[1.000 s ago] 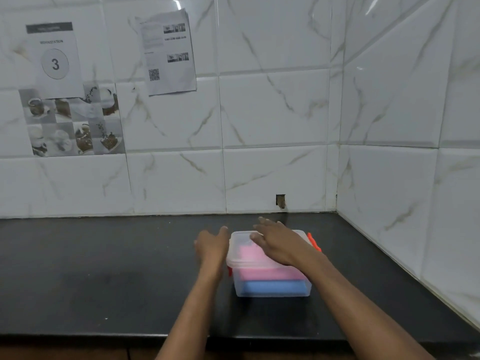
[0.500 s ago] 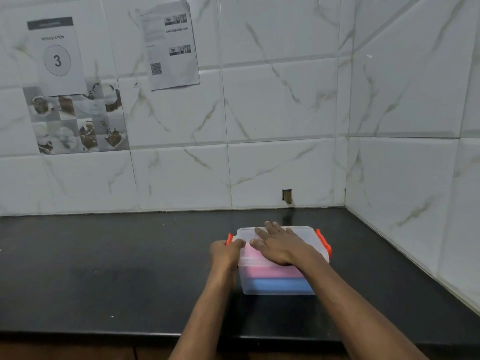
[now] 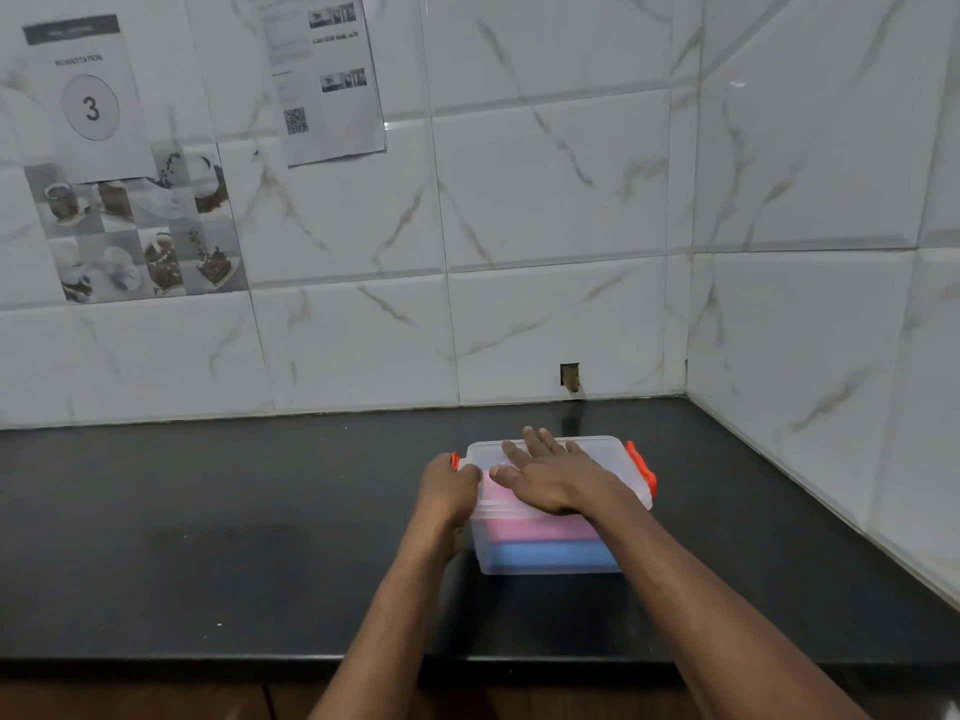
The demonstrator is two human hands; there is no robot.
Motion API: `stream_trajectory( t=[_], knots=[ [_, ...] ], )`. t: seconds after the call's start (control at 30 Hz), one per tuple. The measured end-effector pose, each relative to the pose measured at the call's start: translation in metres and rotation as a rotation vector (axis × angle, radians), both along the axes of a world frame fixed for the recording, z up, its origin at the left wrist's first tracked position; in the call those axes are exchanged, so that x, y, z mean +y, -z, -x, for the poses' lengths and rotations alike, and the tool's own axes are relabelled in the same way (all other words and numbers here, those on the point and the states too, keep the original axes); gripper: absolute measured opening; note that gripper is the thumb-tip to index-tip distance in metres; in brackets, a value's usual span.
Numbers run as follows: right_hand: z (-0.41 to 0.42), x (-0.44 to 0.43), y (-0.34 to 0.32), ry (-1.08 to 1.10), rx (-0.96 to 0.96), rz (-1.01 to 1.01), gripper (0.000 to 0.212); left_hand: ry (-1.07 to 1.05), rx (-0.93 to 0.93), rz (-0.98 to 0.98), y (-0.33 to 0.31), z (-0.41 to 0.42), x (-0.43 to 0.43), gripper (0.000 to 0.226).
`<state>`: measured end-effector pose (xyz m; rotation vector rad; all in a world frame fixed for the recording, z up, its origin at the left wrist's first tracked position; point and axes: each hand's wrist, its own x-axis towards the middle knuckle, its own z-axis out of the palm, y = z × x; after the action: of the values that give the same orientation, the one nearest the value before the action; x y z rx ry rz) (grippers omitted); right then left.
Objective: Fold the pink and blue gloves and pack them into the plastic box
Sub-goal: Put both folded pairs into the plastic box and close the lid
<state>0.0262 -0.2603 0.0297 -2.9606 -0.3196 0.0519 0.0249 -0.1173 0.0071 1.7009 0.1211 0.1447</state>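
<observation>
At the upper left of the frame, a paper sheet (image 3: 85, 96) taped to the wall tiles is marked with a large "3" inside a circle; above it a word like "WORKSTATION" is printed, though blurred. A second sheet (image 3: 322, 75), upper centre-left, carries a QR code (image 3: 296, 121) and small print that cannot be read.

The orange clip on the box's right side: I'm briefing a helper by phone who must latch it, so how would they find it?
On the black countertop near the tiled wall corner sits a clear plastic box showing pink over blue inside. On its right end, away from both hands, is the orange plastic clip. Its twin on the left end is mostly hidden by the left hand.
</observation>
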Motion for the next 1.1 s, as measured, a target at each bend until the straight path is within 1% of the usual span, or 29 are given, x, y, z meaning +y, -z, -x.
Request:
stream_trajectory(
  t=[0.17, 0.3, 0.4, 0.43, 0.5, 0.57, 0.6, 0.63, 0.67, 0.73, 0.8, 0.87, 0.97, 1.03, 1.1],
  knots=[
    [-0.001, 0.0, 0.0, -0.003, 0.003, 0.001, 0.064, -0.005, -0.018, -0.111, -0.001, -0.003, -0.001, 0.021],
    [-0.005, -0.001, 0.003, 0.003, -0.001, -0.009, 0.065, -0.019, -0.077, -0.267, -0.003, -0.004, -0.005, 0.03],
    [-0.002, 0.001, 0.003, 0.015, -0.029, -0.023, 0.065, -0.015, -0.055, -0.377, -0.006, -0.002, -0.007, 0.033],
    [0.001, 0.002, 0.001, 0.016, -0.08, -0.061, 0.065, -0.013, -0.053, -0.41, -0.007, -0.002, -0.007, 0.035],
    [0.013, 0.003, -0.003, 0.016, -0.286, -0.219, 0.058, -0.008, -0.096, -0.446, -0.008, 0.003, -0.007, 0.045],
    [0.028, -0.005, -0.005, 0.021, -0.541, -0.384, 0.047, -0.007, -0.256, -0.448, -0.007, 0.017, -0.001, 0.06],
    [0.036, -0.014, -0.003, 0.034, -0.629, -0.426, 0.043, 0.005, -0.346, -0.447, -0.004, 0.025, 0.004, 0.067],
    [0.044, -0.025, 0.0, 0.059, -0.666, -0.432, 0.041, 0.031, -0.401, -0.456, 0.0, 0.032, 0.011, 0.073],
    [0.052, -0.038, 0.004, 0.095, -0.655, -0.419, 0.042, 0.067, -0.413, -0.486, 0.004, 0.038, 0.017, 0.078],
    [0.07, -0.061, 0.018, 0.175, -0.547, -0.4, 0.049, 0.152, -0.381, -0.553, 0.017, 0.049, 0.025, 0.084],
    [0.085, -0.073, 0.03, 0.188, -0.48, -0.397, 0.059, 0.215, -0.407, -0.584, 0.031, 0.057, 0.025, 0.081],
    [0.091, -0.073, 0.04, 0.164, -0.457, -0.34, 0.064, 0.232, -0.474, -0.568, 0.041, 0.06, 0.021, 0.072],
    [0.089, -0.07, 0.049, 0.173, -0.448, -0.34, 0.057, 0.174, -0.48, -0.524, 0.047, 0.057, 0.017, 0.058],
    [0.082, -0.068, 0.054, 0.194, -0.464, -0.387, 0.046, 0.145, -0.46, -0.52, 0.05, 0.053, 0.015, 0.055],
    [0.073, -0.067, 0.057, 0.185, -0.492, -0.402, 0.039, 0.139, -0.472, -0.557, 0.054, 0.047, 0.015, 0.055]
  ],
)
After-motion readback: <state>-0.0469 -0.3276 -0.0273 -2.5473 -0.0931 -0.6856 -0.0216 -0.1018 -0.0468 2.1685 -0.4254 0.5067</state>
